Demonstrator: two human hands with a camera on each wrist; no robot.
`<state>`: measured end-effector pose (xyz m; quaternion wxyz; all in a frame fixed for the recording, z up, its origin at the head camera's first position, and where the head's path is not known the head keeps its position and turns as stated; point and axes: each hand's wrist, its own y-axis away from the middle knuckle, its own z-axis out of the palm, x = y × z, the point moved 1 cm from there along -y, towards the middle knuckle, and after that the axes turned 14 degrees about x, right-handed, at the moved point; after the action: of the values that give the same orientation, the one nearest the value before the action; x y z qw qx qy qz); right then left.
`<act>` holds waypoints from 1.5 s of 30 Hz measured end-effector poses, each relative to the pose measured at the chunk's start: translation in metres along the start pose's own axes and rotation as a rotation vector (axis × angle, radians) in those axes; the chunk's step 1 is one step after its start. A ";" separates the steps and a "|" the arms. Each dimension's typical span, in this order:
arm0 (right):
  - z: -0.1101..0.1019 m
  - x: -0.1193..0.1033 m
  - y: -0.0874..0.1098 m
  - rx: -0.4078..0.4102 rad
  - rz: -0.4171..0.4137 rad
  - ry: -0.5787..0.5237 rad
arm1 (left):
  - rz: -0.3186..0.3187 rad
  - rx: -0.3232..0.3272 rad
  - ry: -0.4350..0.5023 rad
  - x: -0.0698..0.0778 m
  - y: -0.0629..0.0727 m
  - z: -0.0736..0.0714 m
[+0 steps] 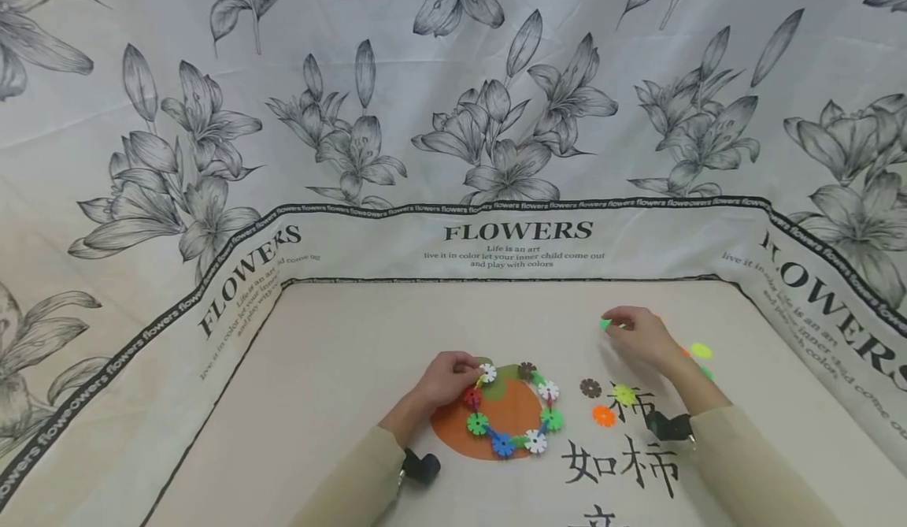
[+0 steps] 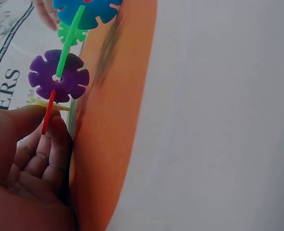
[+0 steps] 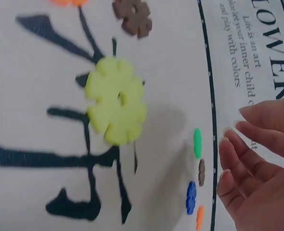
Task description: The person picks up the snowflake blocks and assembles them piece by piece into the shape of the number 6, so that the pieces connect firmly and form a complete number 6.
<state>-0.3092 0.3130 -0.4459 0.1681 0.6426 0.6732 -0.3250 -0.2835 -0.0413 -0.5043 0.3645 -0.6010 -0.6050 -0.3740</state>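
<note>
My left hand (image 1: 448, 377) pinches one end of a curved chain of interlocking plastic flower discs (image 1: 503, 444). In the left wrist view, thumb and fingers grip a yellow disc (image 2: 50, 105) near a red one (image 2: 48, 113), below a purple disc (image 2: 67, 77). My right hand (image 1: 641, 334) hovers over loose discs at the table's far right. Its fingers are loosely bent and apart, with nothing seen between them in the right wrist view. A green disc (image 3: 198, 143), a brown one (image 3: 201, 172), a blue one (image 3: 191, 197) and an orange one (image 3: 200, 217) lie beyond it.
Under the chain, an orange persimmon print (image 1: 453, 432) marks the cloth. Loose brown (image 1: 590, 387), yellow (image 1: 624, 395) and orange discs (image 1: 604, 416) lie right of it, by black printed characters. Another yellow disc (image 1: 701, 350) lies farther right. Flowered fabric (image 1: 510, 157) rises behind.
</note>
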 end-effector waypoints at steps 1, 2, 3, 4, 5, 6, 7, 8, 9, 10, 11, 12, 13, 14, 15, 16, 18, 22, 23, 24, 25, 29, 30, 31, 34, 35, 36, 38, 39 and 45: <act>-0.002 0.006 0.000 0.016 0.018 0.019 | -0.004 0.003 0.000 0.000 0.001 0.000; -0.004 0.012 -0.001 0.026 0.038 0.037 | -0.003 0.004 0.001 0.001 0.001 0.001; -0.005 0.017 -0.001 0.030 0.056 0.053 | -0.004 0.006 0.002 0.001 0.001 0.001; -0.005 0.022 -0.002 0.028 0.072 0.066 | -0.003 0.008 0.001 0.001 0.002 0.001; -0.004 0.027 -0.004 0.025 0.083 0.076 | -0.003 0.010 0.004 0.002 0.002 0.000; -0.003 0.031 -0.005 0.023 0.088 0.083 | -0.007 0.009 0.008 0.002 0.002 0.000; -0.002 0.035 -0.007 0.021 0.091 0.089 | -0.009 0.010 0.011 0.002 0.002 0.000; 0.000 0.037 -0.008 0.020 0.091 0.087 | -0.010 0.008 0.013 0.001 0.002 0.000; 0.002 0.039 -0.009 0.025 0.080 0.085 | -0.011 0.008 0.014 0.001 0.002 0.000; 0.004 0.040 -0.010 0.029 0.067 0.081 | -0.013 0.006 0.014 0.001 0.002 0.000; 0.006 0.040 -0.011 0.033 0.058 0.081 | -0.016 0.003 0.017 0.001 0.002 0.000; 0.008 0.039 -0.012 0.037 0.052 0.080 | -0.013 0.002 0.020 0.001 0.002 0.001; 0.009 0.039 -0.013 0.040 0.049 0.081 | -0.010 0.000 0.022 0.001 0.003 0.001; 0.011 0.038 -0.014 0.041 0.051 0.084 | -0.008 -0.002 0.025 0.001 0.003 0.001; 0.012 0.037 -0.015 0.044 0.053 0.090 | -0.006 -0.003 0.028 0.002 0.003 0.001; 0.014 0.037 -0.016 0.040 0.062 0.095 | -0.003 -0.005 0.033 0.002 0.004 0.001; 0.016 0.038 -0.019 0.039 0.075 0.108 | 0.008 -0.008 0.040 0.002 0.004 0.002; 0.016 0.037 -0.023 0.034 0.094 0.124 | 0.011 -0.013 0.044 0.002 0.003 0.003; 0.016 0.037 -0.024 0.032 0.102 0.127 | 0.013 -0.012 0.044 0.002 0.003 0.003; 0.016 0.037 -0.024 0.029 0.109 0.129 | 0.015 -0.010 0.041 0.002 0.003 0.002; 0.016 0.037 -0.025 0.026 0.115 0.130 | 0.014 -0.010 0.041 0.001 0.003 0.002; 0.017 0.033 -0.024 0.022 0.119 0.087 | 0.017 -0.011 0.045 0.001 0.002 0.000; 0.017 0.030 -0.022 0.022 0.108 0.065 | 0.016 -0.014 0.045 0.001 0.002 0.000; 0.018 0.026 -0.020 0.018 0.101 0.039 | 0.010 -0.018 0.048 0.000 0.002 -0.001; 0.022 0.010 -0.013 0.000 0.054 -0.030 | 0.001 -0.022 0.047 -0.001 0.000 -0.002; 0.024 0.003 -0.011 -0.009 0.029 -0.049 | -0.004 -0.023 0.045 -0.001 -0.001 -0.002; 0.026 -0.005 -0.008 -0.019 0.011 -0.067 | -0.009 -0.023 0.042 -0.002 -0.001 -0.002; 0.031 -0.019 -0.004 -0.034 -0.036 -0.087 | -0.012 -0.021 0.041 -0.003 -0.003 -0.002; 0.034 -0.026 -0.002 -0.043 -0.063 -0.097 | -0.009 -0.021 0.037 -0.003 -0.004 -0.002; 0.051 -0.057 0.008 -0.109 -0.188 -0.133 | -0.010 -0.028 0.054 -0.005 -0.005 -0.001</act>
<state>-0.3046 0.2362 -0.4480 0.2160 0.5435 0.7346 -0.3440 -0.2887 -0.0446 -0.5087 0.3705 -0.5927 -0.5927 -0.4002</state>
